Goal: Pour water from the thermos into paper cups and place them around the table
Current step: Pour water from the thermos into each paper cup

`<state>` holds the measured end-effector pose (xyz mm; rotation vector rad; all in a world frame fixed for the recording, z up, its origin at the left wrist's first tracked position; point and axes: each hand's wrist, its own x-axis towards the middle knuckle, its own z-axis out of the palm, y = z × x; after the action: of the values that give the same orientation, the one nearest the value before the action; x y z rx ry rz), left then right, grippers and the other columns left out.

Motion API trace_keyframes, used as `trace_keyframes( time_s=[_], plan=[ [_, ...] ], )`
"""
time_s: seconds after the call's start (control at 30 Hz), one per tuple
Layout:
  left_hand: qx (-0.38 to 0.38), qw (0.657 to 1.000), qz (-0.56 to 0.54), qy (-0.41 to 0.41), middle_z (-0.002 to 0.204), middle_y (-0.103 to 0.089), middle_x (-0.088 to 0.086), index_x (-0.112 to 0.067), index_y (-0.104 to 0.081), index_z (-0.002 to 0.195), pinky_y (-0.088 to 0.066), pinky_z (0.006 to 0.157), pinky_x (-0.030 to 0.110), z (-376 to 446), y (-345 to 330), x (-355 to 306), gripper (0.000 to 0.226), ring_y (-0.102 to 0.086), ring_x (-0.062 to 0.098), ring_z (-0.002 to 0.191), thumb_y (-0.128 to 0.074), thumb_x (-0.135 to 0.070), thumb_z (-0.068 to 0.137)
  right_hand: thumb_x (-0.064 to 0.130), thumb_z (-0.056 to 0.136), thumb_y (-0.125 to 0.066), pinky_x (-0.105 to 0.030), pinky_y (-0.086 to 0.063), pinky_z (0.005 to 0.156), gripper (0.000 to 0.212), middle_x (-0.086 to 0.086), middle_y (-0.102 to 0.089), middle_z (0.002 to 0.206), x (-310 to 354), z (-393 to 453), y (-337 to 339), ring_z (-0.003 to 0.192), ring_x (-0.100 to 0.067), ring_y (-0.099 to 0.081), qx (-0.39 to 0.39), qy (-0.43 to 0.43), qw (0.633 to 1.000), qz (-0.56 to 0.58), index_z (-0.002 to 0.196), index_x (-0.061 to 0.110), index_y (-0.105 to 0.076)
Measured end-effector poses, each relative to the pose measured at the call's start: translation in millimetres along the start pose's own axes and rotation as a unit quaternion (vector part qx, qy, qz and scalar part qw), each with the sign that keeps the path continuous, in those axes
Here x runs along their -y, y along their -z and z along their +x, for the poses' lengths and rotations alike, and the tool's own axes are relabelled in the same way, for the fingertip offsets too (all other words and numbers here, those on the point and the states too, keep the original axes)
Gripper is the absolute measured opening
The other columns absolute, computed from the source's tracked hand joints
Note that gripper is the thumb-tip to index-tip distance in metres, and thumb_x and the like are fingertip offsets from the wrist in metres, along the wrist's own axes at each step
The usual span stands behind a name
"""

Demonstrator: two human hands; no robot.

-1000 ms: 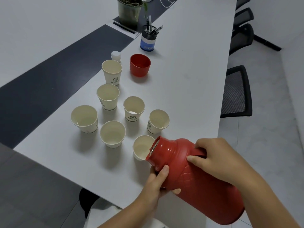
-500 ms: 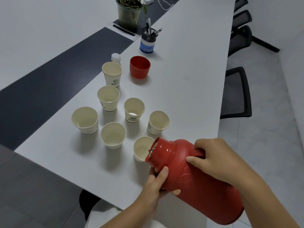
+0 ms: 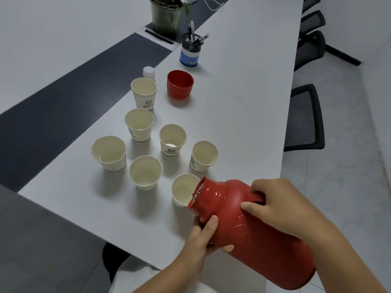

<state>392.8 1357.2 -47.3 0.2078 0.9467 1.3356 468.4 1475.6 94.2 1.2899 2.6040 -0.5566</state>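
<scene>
Red thermos (image 3: 251, 227) gripped by both hands, tilted over paper cup (image 3: 182, 189).

White table (image 3: 243, 85), mesh chairs (image 3: 304, 119), seemingly tiled floor (image 3: 349, 157)

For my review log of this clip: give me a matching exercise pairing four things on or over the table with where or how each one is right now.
Things:
1. red thermos
2. red lid cup
3. pen holder
4. nearest paper cup

States:
A. upright, holding pens, near the potted plant
B. tilted, held by both hands
C. directly under the thermos mouth
D. standing open beside the farthest paper cup

Pairs: 1-B, 2-D, 3-A, 4-C
</scene>
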Motion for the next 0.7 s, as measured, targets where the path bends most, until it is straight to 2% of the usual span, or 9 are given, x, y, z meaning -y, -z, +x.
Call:
trace_keyframes(
  time_s=[0.3, 0.6, 0.7],
  plan=[
    [0.006, 1.0, 0.002, -0.005, 0.12, -0.06, 0.009, -0.03, -0.042, 0.121, -0.054, 0.066, 0.026, 1.7, -0.1, 0.6, 0.077, -0.066, 0.01, 0.072, -0.064, -0.056, 0.052, 0.037, 0.078, -0.059, -0.029, -0.04, 0.057, 0.027, 0.0, -0.059, 0.067, -0.7, 0.4, 0.8, 0.064, -0.014, -0.052, -0.001, 0.002, 1.0, 0.004, 0.077, 0.01, -0.059],
    [0.006, 1.0, 0.003, -0.006, 0.12, -0.061, 0.006, -0.03, -0.042, 0.121, -0.054, 0.068, 0.026, 2.3, -0.8, -2.1, 0.077, -0.068, 0.011, 0.08, -0.064, -0.056, 0.052, 0.038, 0.078, -0.059, -0.026, -0.038, 0.054, 0.027, 0.004, -0.055, 0.064, -2.3, 1.2, 0.7, 0.061, -0.011, -0.05, -0.002, 0.001, 1.0, 0.007, 0.076, 0.012, -0.059],
    [0.001, 1.0, 0.005, -0.006, 0.121, -0.061, 0.004, -0.03, -0.042, 0.121, -0.054, 0.07, 0.026, 2.0, -1.2, -3.2, 0.077, -0.068, 0.012, 0.089, -0.063, -0.056, 0.052, 0.038, 0.078, -0.059, -0.027, -0.039, 0.055, 0.027, 0.003, -0.057, 0.065, -3.5, 1.1, 0.5, 0.062, -0.013, -0.052, -0.006, 0.003, 1.0, 0.011, 0.076, 0.012, -0.059]
  ],
)
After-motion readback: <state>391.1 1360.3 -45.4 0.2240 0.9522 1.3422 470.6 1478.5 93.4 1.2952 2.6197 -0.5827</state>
